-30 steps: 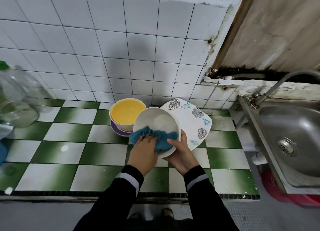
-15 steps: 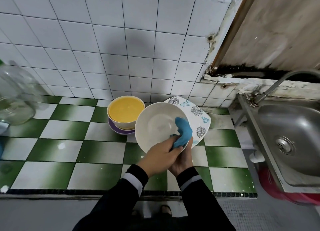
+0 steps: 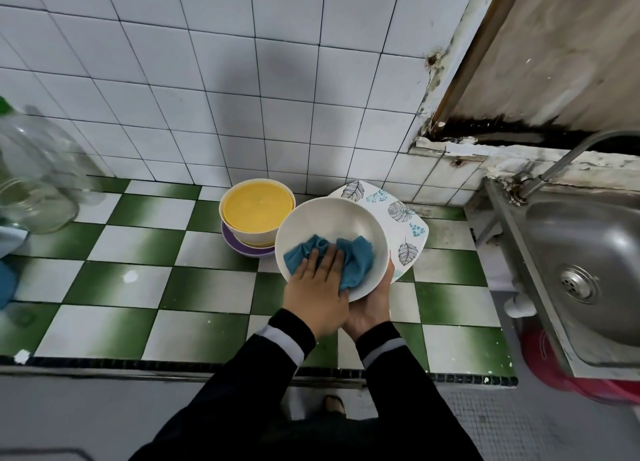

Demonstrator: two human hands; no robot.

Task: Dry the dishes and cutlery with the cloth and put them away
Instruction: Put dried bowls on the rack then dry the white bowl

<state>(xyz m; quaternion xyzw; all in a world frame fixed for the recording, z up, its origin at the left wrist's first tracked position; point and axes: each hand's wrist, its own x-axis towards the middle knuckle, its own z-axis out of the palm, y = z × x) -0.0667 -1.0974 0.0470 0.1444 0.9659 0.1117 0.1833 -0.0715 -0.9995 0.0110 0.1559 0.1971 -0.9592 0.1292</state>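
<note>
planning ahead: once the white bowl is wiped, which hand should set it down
Right, probably: the right hand cups the white bowl from beneath, while the left hand presses the blue cloth flat inside it.

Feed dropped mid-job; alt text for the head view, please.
The left hand presses a blue cloth into a white bowl cradled from below by the right hand, over a green checked counter. Behind stand a yellow bowl stacked on a purple dish and a leaf-print plate; a steel sink is at right.
</note>
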